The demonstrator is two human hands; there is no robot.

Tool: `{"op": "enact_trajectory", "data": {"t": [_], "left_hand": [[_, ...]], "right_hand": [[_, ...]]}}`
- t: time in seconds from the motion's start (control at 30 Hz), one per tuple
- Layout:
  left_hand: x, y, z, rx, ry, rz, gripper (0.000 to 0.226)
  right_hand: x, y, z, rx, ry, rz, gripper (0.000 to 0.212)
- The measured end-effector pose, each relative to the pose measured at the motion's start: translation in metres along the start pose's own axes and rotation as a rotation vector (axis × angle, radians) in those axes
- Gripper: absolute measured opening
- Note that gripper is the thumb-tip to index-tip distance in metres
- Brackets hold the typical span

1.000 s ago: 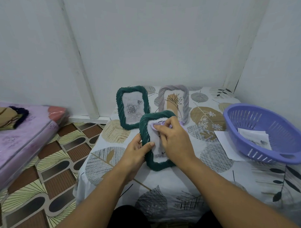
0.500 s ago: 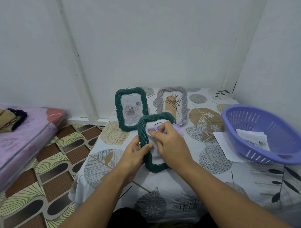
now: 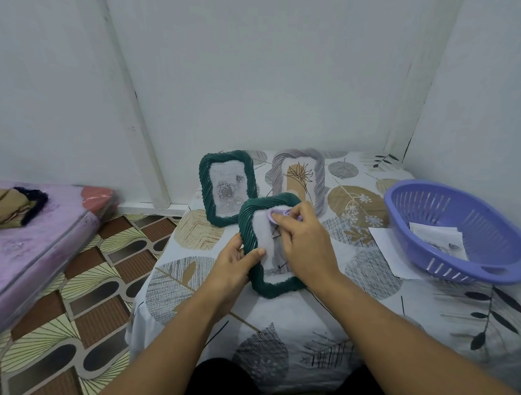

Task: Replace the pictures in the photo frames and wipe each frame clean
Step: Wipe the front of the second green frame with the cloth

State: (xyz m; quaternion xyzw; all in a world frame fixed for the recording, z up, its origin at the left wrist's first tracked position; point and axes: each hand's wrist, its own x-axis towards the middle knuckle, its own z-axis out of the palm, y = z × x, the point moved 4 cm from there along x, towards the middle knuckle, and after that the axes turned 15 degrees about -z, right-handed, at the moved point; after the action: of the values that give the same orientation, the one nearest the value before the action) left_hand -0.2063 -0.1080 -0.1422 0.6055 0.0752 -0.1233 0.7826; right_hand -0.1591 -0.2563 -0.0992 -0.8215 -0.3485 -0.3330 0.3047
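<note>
**Wiping the third frame's glass**

We are wiping the green frame (image 3: pixel 253 241), held just above the middle of the table (image 3: pixel 293 322). Our left hand (image 3: pixel 232 262) is gripping its left edge, thumb on the front. Our right hand (image 3: pixel 303 243) is pinching a lilac cloth (image 3: pixel 278 212) against the glass near the top. The frame is facing us, its long axis running from about 11 to 5 o'clock. Next, we judge, the cloth needs sweeping downward, then around the rim.
</note>
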Motion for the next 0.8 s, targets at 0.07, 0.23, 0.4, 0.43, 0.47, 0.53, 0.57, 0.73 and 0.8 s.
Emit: {"op": "enact_trajectory", "data": {"t": [0.07, 0.23, 0.4, 0.43, 0.47, 0.53, 0.57, 0.73, 0.8], "left_hand": [[0.0, 0.0, 0.0, -0.005, 0.005, -0.001, 0.041], [0.0, 0.0, -0.001, -0.002, 0.008, -0.008, 0.042], [0.0, 0.0, -0.001, 0.003, 0.008, -0.003, 0.042], [0.0, 0.0, 0.0, 0.005, 0.007, 0.0, 0.042], [-0.001, 0.0, 0.0, 0.007, 0.006, 0.002, 0.042], [-0.001, 0.0, 0.0, 0.01, 0.002, 0.002, 0.042], [-0.001, 0.0, 0.0, 0.011, 0.001, 0.001, 0.042], [0.0, 0.0, 0.0, 0.002, 0.005, 0.0, 0.04], [-0.001, 0.0, -0.001, -0.001, 0.003, 0.001, 0.04]], "right_hand": [[-0.002, -0.005, 0.005, 0.005, -0.035, -0.023, 0.023], [-0.001, -0.002, 0.001, 0.002, -0.041, -0.041, 0.024], [-0.002, -0.006, 0.002, 0.009, -0.022, -0.02, 0.025], [-0.002, -0.008, 0.003, 0.019, -0.036, -0.032, 0.024], [-0.003, -0.008, 0.003, 0.023, -0.043, -0.041, 0.024], [-0.002, -0.004, 0.0, 0.016, -0.027, -0.027, 0.025], [-0.001, -0.001, -0.002, 0.013, -0.007, -0.004, 0.025], [-0.002, -0.007, 0.005, 0.017, -0.043, -0.037, 0.024], [-0.005, -0.01, 0.007, 0.028, -0.072, -0.061, 0.024]]}}
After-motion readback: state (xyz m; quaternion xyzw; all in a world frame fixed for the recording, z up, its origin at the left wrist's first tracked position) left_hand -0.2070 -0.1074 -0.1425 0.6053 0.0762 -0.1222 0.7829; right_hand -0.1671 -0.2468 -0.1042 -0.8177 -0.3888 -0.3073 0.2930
